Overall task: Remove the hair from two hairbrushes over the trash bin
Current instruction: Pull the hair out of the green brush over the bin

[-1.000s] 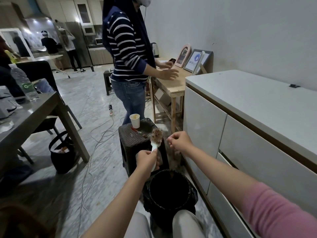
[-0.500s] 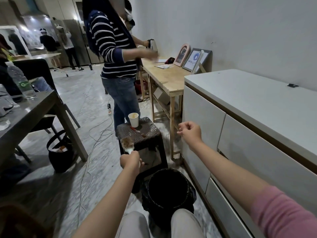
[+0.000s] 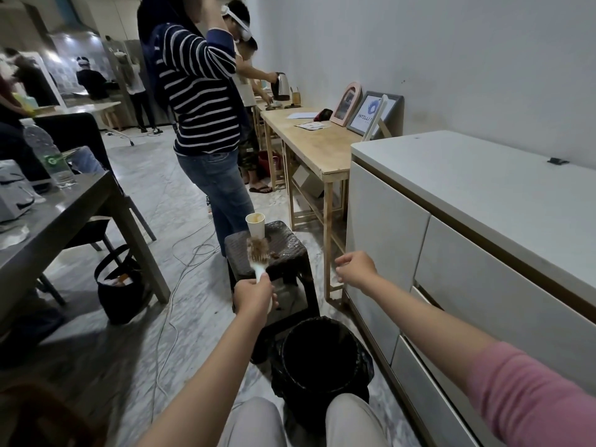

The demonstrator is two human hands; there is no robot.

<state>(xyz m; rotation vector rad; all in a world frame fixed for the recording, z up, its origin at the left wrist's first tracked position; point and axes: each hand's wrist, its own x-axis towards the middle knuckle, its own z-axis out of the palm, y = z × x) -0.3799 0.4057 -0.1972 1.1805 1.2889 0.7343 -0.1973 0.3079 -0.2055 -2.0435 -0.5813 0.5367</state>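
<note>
— What do you have in front of you?

— My left hand (image 3: 254, 293) is closed around the white handle of a hairbrush (image 3: 258, 253), which stands upright with its head over the near edge of a dark stool (image 3: 283, 250). The bristles are matted with brown hair.

— And the other hand?

— My right hand (image 3: 356, 269) is out in the air to the right of the stool, apart from the brush, fingers curled loosely in. I cannot tell whether anything is pinched between them (the fingertips are blurred).

— Where is the bin?

— The trash bin (image 3: 322, 356) sits on the floor just beyond my knees, lined with a black bag, mouth up. The brush is held beyond it and to the left, over the stool rather than over the bin.

— Anything else on the stool?

— A paper cup (image 3: 255, 224) stands at its far left corner, just behind the brush head, and a small brown clump lies on the seat beside it. A white cabinet (image 3: 419, 253) runs along my right, a grey table (image 3: 64, 217) stands at the left, and a person in a striped sweater (image 3: 200, 91) stands behind the stool.
</note>
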